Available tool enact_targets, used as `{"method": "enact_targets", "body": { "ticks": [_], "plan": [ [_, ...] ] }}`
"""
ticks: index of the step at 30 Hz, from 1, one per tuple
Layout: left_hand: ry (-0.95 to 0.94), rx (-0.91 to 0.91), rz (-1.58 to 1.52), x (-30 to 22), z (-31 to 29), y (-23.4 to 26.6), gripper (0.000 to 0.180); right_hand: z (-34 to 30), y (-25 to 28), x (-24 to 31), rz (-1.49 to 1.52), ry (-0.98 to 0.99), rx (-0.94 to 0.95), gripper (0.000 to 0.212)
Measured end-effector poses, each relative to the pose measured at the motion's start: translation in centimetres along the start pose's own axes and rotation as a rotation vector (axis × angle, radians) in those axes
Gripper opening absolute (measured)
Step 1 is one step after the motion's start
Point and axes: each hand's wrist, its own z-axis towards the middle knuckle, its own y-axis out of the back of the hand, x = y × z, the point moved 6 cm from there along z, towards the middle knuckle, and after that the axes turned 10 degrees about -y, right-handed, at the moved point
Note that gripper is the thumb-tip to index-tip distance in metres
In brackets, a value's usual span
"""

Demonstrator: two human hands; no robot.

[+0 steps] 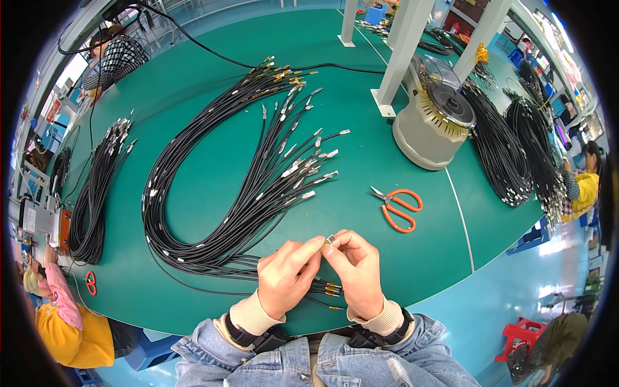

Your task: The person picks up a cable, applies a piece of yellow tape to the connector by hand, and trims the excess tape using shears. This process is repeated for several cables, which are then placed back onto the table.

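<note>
My left hand (284,274) and my right hand (356,267) meet near the front edge of the table. Fingertips of both are closed on a small silver connector (330,239). Whether a cable runs from it is hidden by the fingers. To the left and beyond, a thick bundle of black cables (158,206) lies bent in a U, with silver and yellowish connectors on its ends. Some cable ends (332,290) lie below and between my hands. Right of my hands, orange-handled scissors (400,209) rest on the table, blades slightly apart.
A grey round machine (429,129) stands beside white metal posts (400,58) on the green table (348,200). More cable bundles (90,219) lie at left and at far right (496,148). Small red scissors (91,282) lie at the left edge. Other people sit around the table.
</note>
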Motion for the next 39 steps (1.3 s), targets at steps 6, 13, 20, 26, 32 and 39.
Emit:
{"method": "enact_targets", "body": {
  "ticks": [6,13,20,26,32,39],
  "plan": [
    [-0.069,0.024,0.052,-0.2,0.1,-0.1,0.027,-0.2,-0.2,0.2,-0.035,0.004,0.018,0.004],
    [0.222,0.028,-0.154,0.7,-0.1,0.1,0.025,-1.2,0.0,0.3,-0.035,-0.084,0.004,0.012],
    [0.214,-0.013,-0.172,1.0,-0.3,0.1,0.024,-1.1,-0.3,0.2,0.041,-0.105,0.029,0.012],
    [0.316,0.062,-0.199,1.4,-0.6,-0.4,0.020,-0.4,0.2,-0.2,-0.025,-0.063,0.045,0.006],
    [0.504,0.017,-0.510,2.7,-1.4,-1.1,0.014,-0.1,0.2,-0.3,-0.027,-0.047,0.046,0.007],
    [0.491,0.005,-0.505,2.6,-0.9,-0.9,0.008,0.0,0.4,-0.1,-0.027,-0.026,0.049,0.006]
  ]
}}
